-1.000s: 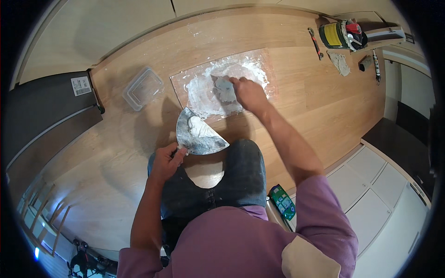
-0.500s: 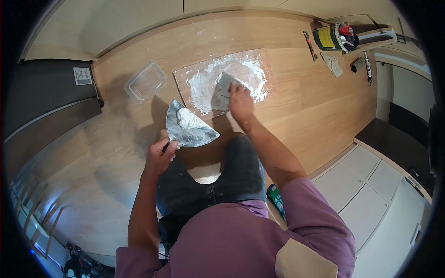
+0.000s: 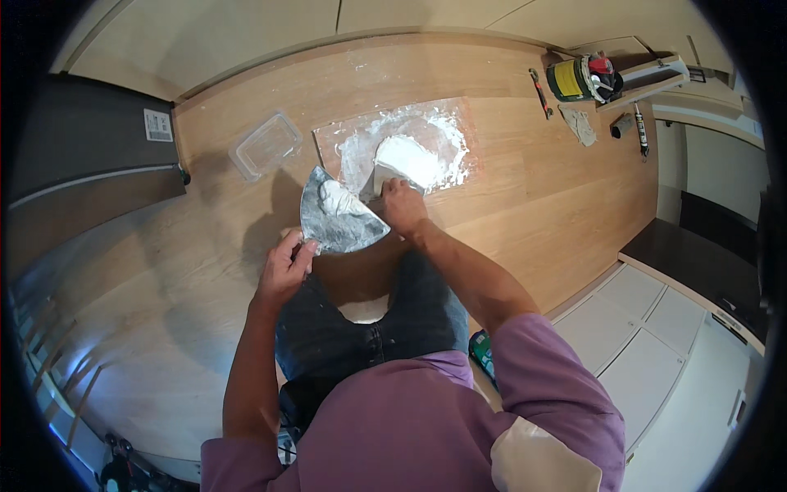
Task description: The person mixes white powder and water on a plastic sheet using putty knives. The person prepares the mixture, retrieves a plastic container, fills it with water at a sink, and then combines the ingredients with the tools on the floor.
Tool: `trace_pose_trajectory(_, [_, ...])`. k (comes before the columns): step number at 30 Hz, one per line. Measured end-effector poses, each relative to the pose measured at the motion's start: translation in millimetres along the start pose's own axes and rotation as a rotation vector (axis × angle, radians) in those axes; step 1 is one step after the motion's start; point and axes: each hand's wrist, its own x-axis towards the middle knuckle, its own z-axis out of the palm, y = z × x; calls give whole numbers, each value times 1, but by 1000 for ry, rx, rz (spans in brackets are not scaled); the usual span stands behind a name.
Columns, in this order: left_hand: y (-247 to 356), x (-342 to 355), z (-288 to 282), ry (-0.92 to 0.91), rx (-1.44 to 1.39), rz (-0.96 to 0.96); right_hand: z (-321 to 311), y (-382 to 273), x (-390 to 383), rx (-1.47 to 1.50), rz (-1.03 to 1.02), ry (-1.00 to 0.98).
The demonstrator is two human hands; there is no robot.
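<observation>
My left hand [image 3: 285, 269] is closed round the handle end of a wide, fan-shaped putty knife [image 3: 348, 235], whose grey smeared blade carries a lump of white putty [image 3: 336, 198]. Right of it, my right hand [image 3: 403, 207] grips a flat, pale scraper [image 3: 379, 179] over the near edge of a board [image 3: 329, 138]; its handle is hidden by my fingers. White putty covers most of the board's middle, with a thick bright patch [image 3: 407, 156] just beyond the scraper. Both tools are close together, blade edges near each other.
A clear plastic tub [image 3: 266, 148] lies left of the board on the wooden floor [image 3: 525, 205]. At the far right are a red-and-black tool [image 3: 541, 93], a bucket of tools [image 3: 571, 79], a rag [image 3: 579, 125] and a tube [image 3: 641, 131]. Cabinets line the far side.
My right hand has drawn the scraper toward me, from the board's middle to its near edge. A thick white patch now shows beyond it. The putty knife has shifted slightly.
</observation>
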Motion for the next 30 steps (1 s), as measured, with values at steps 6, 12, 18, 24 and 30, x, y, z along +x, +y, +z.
trace_pose_trajectory(6, [8, 6, -5, 91, -12, -32, -53, 39, 28, -71, 100, 123])
trace_pose_trajectory(12, [1, 26, 5, 205, 85, 18, -47, 17, -8, -5, 28, -84])
trace_pose_trajectory(18, [-8, 60, 15, 157, 66, -109, -144, 60, -56, 668, 170, 138])
trace_pose_trajectory(24, [30, 89, 39, -254, -212, -202, -200, 74, -126, 1014, 126, 440])
trace_pose_trajectory(30, [98, 97, 58, -513, -279, -158, -218, 61, -150, 1010, -335, 870])
